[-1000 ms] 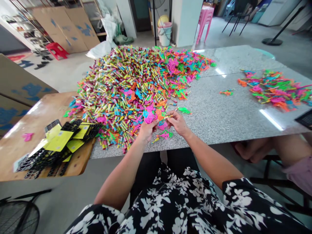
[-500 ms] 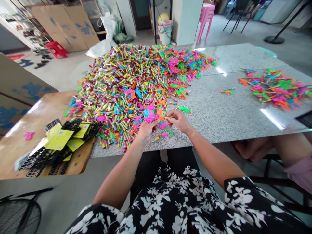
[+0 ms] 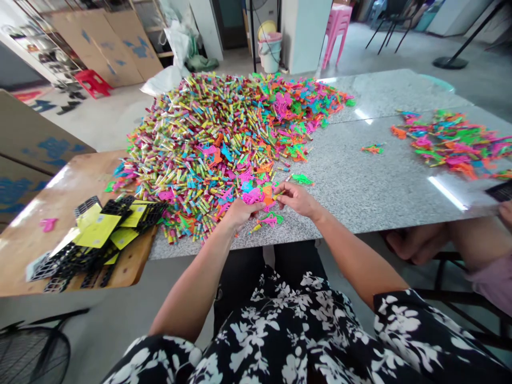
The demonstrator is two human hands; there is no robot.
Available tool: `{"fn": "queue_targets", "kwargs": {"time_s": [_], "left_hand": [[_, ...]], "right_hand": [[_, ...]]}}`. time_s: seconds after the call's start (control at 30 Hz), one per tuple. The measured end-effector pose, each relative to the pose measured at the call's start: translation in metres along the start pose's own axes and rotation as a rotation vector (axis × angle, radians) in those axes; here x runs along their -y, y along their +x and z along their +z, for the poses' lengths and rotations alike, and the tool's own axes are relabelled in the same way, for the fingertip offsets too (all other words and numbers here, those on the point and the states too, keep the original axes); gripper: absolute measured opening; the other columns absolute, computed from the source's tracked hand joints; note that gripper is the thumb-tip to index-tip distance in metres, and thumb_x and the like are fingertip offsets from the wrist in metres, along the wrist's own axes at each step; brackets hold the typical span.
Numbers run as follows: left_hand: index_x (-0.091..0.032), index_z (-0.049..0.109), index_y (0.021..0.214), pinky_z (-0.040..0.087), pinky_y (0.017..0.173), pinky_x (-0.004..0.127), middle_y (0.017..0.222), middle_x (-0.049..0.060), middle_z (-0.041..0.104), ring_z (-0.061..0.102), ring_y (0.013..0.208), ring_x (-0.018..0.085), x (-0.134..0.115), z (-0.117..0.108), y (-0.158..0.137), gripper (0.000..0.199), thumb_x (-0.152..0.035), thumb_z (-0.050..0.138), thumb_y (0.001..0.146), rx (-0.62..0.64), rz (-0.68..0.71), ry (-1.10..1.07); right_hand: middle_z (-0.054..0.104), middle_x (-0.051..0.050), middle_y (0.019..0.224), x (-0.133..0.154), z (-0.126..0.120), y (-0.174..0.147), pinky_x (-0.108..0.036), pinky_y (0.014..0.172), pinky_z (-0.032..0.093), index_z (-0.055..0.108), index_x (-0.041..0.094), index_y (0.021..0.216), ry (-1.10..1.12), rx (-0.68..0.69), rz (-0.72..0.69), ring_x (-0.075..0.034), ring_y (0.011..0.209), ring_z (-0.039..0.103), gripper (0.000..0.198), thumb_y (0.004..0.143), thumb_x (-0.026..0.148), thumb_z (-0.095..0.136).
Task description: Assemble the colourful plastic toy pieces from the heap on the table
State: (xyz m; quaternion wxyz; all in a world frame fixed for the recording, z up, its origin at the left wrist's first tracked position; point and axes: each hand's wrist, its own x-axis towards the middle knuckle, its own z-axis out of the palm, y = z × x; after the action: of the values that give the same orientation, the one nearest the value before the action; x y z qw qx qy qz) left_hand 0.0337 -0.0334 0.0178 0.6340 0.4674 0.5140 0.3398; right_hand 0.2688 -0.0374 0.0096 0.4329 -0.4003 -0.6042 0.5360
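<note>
My left hand [image 3: 240, 214] is closed on several small flat plastic pieces. Among them are an orange piece [image 3: 267, 195] and a pink piece [image 3: 253, 196]. Close beside it, my right hand [image 3: 296, 198] pinches a small yellow tube [image 3: 277, 197] against the orange piece; whether the two are joined I cannot tell. Just below the hands, a pink and green piece [image 3: 271, 219] lies on the table near a yellow-tipped tube [image 3: 255, 229]. A green piece [image 3: 302, 179] rests to the right. Behind the hands rises a big pile of labelled tubes [image 3: 192, 133] mixed with bright plastic pieces.
The grey speckled table [image 3: 344, 197] bears a second heap of coloured pieces [image 3: 460, 140] at right. Black grids with yellow cards [image 3: 98, 229] and a pink piece [image 3: 48, 224] lie on the wooden table [image 3: 86, 173]. Another person's hand [image 3: 506, 213] shows at the right edge.
My hands stay close together, with the right a little further right. The pink and blue pieces by my left hand have shifted slightly. The other person's hand has come into view at right.
</note>
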Motion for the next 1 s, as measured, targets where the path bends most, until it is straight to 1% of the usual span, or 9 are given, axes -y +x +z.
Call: {"fn": "queue_targets", "kwargs": {"time_s": [0.2, 0.33, 0.4, 0.47, 0.53, 0.63, 0.77, 0.9, 1.0], "left_hand": [[-0.015, 0.076, 0.09, 0.055, 0.055, 0.028, 0.082, 0.009, 0.079, 0.073, 0.062, 0.02, 0.005, 0.009, 0.008, 0.036, -0.043, 0.096, 0.077, -0.07, -0.11, -0.151], [-0.014, 0.076, 0.091, 0.059, 0.061, 0.028, 0.085, 0.008, 0.077, 0.073, 0.066, 0.017, 0.014, 0.002, 0.011, 0.033, -0.039, 0.093, 0.08, -0.16, -0.094, -0.263], [-0.014, 0.077, 0.092, 0.056, 0.057, 0.027, 0.08, 0.005, 0.074, 0.068, 0.06, 0.014, 0.02, -0.004, 0.01, 0.032, -0.04, 0.092, 0.081, -0.148, -0.087, -0.272], [-0.015, 0.077, 0.092, 0.053, 0.053, 0.026, 0.073, 0.003, 0.07, 0.063, 0.055, 0.013, 0.025, -0.008, 0.01, 0.034, -0.044, 0.091, 0.082, -0.123, -0.083, -0.267], [-0.016, 0.074, 0.089, 0.052, 0.051, 0.026, 0.071, 0.003, 0.069, 0.061, 0.054, 0.013, 0.028, -0.009, 0.01, 0.035, -0.047, 0.089, 0.083, -0.101, -0.082, -0.253], [-0.017, 0.071, 0.088, 0.053, 0.051, 0.028, 0.077, 0.006, 0.074, 0.063, 0.054, 0.015, 0.028, -0.01, 0.01, 0.036, -0.049, 0.087, 0.084, -0.095, -0.085, -0.234], [-0.017, 0.073, 0.095, 0.057, 0.055, 0.031, 0.091, 0.01, 0.079, 0.072, 0.067, 0.02, 0.024, -0.014, 0.006, 0.035, -0.046, 0.087, 0.082, -0.044, -0.062, -0.226], [-0.015, 0.075, 0.088, 0.06, 0.061, 0.03, 0.09, 0.01, 0.079, 0.073, 0.075, 0.02, 0.022, -0.021, 0.003, 0.037, -0.045, 0.092, 0.074, -0.054, 0.027, -0.209], [-0.015, 0.074, 0.084, 0.06, 0.061, 0.03, 0.079, 0.006, 0.075, 0.069, 0.069, 0.018, 0.023, -0.022, 0.005, 0.039, -0.045, 0.094, 0.071, -0.077, 0.038, -0.254]], "right_hand": [[0.066, 0.002, 0.064, -0.013, -0.032, 0.0, -0.026, 0.057, 0.054, 0.071, 0.021, 0.094, -0.099, -0.09, 0.118, -0.015, 0.056, 0.064, 0.019, 0.083, 0.034, 0.079], [0.068, 0.002, 0.071, -0.023, -0.091, 0.005, -0.023, 0.05, 0.052, 0.067, 0.022, 0.094, 0.016, -0.579, 0.179, -0.012, 0.051, 0.059, 0.022, 0.08, 0.034, 0.078], [0.074, 0.0, 0.088, -0.029, -0.113, 0.01, -0.021, 0.049, 0.052, 0.064, 0.025, 0.11, 0.165, -0.859, 0.117, -0.011, 0.055, 0.062, 0.028, 0.086, 0.039, 0.07], [0.077, -0.003, 0.103, -0.034, -0.117, 0.017, -0.021, 0.049, 0.053, 0.059, 0.028, 0.128, 0.214, -0.97, 0.099, -0.012, 0.06, 0.067, 0.038, 0.092, 0.04, 0.062], [0.078, -0.006, 0.109, -0.04, -0.104, 0.025, -0.024, 0.053, 0.056, 0.059, 0.025, 0.136, 0.061, -0.844, 0.179, -0.015, 0.065, 0.071, 0.043, 0.096, 0.038, 0.059], [0.076, -0.014, 0.126, -0.047, -0.07, 0.042, -0.035, 0.079, 0.063, 0.069, 0.02, 0.133, -0.501, -0.447, 0.252, -0.024, 0.091, 0.078, 0.035, 0.1, 0.029, 0.059], [0.059, -0.02, 0.156, -0.05, -0.046, 0.066, -0.047, 0.105, 0.055, 0.073, 0.021, 0.137, -1.137, -0.106, 0.31, -0.037, 0.124, 0.071, 0.039, 0.102, 0.017, 0.056], [0.065, -0.023, 0.148, -0.046, -0.047, 0.078, -0.048, 0.101, 0.055, 0.073, 0.016, 0.132, -1.201, -0.087, 0.322, -0.039, 0.119, 0.072, 0.034, 0.105, 0.019, 0.052], [0.077, -0.017, 0.126, -0.04, -0.034, 0.072, -0.042, 0.097, 0.056, 0.07, 0.017, 0.131, -0.953, -0.176, 0.189, -0.032, 0.11, 0.074, 0.031, 0.106, 0.026, 0.055]]}}
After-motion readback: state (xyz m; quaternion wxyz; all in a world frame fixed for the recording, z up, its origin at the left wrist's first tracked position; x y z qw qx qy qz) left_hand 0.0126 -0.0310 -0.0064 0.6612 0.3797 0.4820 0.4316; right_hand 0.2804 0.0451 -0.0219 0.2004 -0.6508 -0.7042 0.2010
